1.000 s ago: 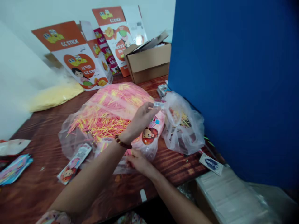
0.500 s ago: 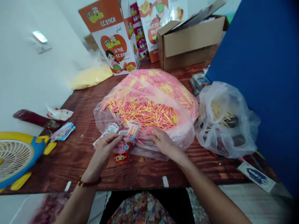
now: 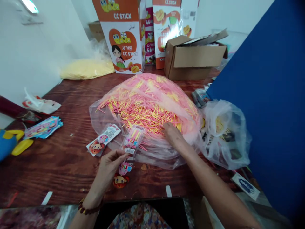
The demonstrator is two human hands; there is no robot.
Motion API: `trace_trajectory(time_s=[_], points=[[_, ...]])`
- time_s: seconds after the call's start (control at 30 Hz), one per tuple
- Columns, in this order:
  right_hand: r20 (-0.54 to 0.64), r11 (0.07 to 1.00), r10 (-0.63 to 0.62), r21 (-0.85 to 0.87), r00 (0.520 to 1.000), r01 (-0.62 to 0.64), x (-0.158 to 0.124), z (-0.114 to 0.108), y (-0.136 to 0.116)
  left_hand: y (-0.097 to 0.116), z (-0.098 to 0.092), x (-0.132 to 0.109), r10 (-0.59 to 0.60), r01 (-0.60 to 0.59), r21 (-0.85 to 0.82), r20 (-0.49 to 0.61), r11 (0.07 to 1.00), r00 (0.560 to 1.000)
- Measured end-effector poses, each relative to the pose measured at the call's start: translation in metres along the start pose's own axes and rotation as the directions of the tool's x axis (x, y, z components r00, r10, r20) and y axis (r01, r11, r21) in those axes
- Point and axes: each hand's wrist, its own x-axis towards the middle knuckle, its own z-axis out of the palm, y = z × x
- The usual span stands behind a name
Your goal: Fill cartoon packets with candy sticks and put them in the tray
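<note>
Between the thumb and fingers of my left hand (image 3: 111, 165) is a small clear packet (image 3: 133, 140) with printed lettering. Pink and yellow sticks show in its upper part. My right hand (image 3: 173, 136) reaches onto a heap of thin pink and yellow sticks (image 3: 143, 114) in a large clear plastic bag (image 3: 97, 117). Its fingers are drawn together at the sticks, and whatever they grip is hidden. Left of the held packet lies a stack of flat printed packets (image 3: 103, 140). Another printed packet (image 3: 121, 179) lies below it, near the table's front edge.
Printed cartons (image 3: 124, 41) and an open brown cardboard box (image 3: 195, 58) stand at the back. A translucent bag (image 3: 228, 133) sits at right beside a blue panel (image 3: 262, 95). At left are printed sachets (image 3: 45, 127), a tissue pack (image 3: 43, 105) and a yellow-blue object (image 3: 11, 143).
My left hand has turned the packet more upright, showing its lettering and sticks. My right hand has gone deeper into the heap. The head view has shifted, moving the surroundings in the picture.
</note>
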Motion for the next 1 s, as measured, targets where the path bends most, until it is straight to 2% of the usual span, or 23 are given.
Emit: trace_trajectory(time_s=[0.07,0.13,0.2,0.27,0.33,0.4,0.47,0.53,0.63,0.7,0.77,0.83,0.9,1.0], points=[[0.02,0.998,0.002,-0.068,1.0,-0.001,0.0,0.005,-0.006,-0.001,0.004,0.002,0.017,-0.017,-0.02,0.026,1.0,1.0],[0.008,0.998,0.036,-0.047,0.999,-0.036,0.002,0.007,-0.004,-0.002,0.007,0.003,0.033,-0.031,-0.042,0.049,0.999,0.998],[-0.056,0.994,0.085,0.071,0.995,-0.081,0.005,0.005,0.003,-0.003,0.009,0.003,0.041,-0.038,-0.053,0.061,0.998,0.997],[-0.152,0.953,0.136,0.292,0.979,-0.087,0.004,0.0,0.008,-0.003,0.012,0.004,0.05,-0.047,-0.048,0.06,0.998,0.997],[-0.201,0.826,0.157,0.563,0.967,-0.017,-0.003,-0.005,0.004,-0.001,0.016,0.004,0.052,-0.05,-0.042,0.063,0.998,0.997],[-0.184,0.645,0.125,0.761,0.975,0.061,-0.016,-0.006,-0.01,0.002,0.02,0.004,0.042,-0.039,-0.056,0.063,0.998,0.997],[-0.154,0.545,0.063,0.833,0.986,0.095,-0.033,0.003,-0.029,0.007,0.023,0.005,0.031,-0.026,-0.089,0.056,0.996,0.998],[-0.131,0.505,-0.005,0.855,0.991,0.115,-0.048,0.022,-0.046,0.011,0.025,0.005,0.038,-0.032,-0.121,0.054,0.992,0.998],[-0.104,0.529,-0.079,0.838,0.991,0.13,-0.058,0.051,-0.056,0.012,0.023,0.006,0.059,-0.052,-0.11,0.066,0.993,0.996],[-0.091,0.531,-0.09,0.838,0.992,0.125,-0.058,0.056,-0.054,0.01,0.02,0.007,0.064,-0.058,-0.076,0.077,0.995,0.995],[-0.098,0.486,-0.07,0.866,0.993,0.119,-0.055,0.045,-0.051,0.007,0.018,0.009,0.073,-0.069,-0.04,0.098,0.997,0.992],[-0.122,0.449,-0.056,0.883,0.991,0.135,-0.052,0.023,-0.051,0.005,0.018,0.01,0.076,-0.076,0.0,0.136,0.997,0.988],[-0.14,0.506,-0.11,0.844,0.984,0.176,-0.049,0.0,-0.054,0.005,0.019,0.011,0.073,-0.082,0.047,0.179,0.995,0.981],[-0.131,0.619,-0.31,0.724,0.942,0.305,-0.047,-0.02,-0.063,0.008,0.022,0.011,0.076,-0.105,0.114,0.232,0.988,0.97]])
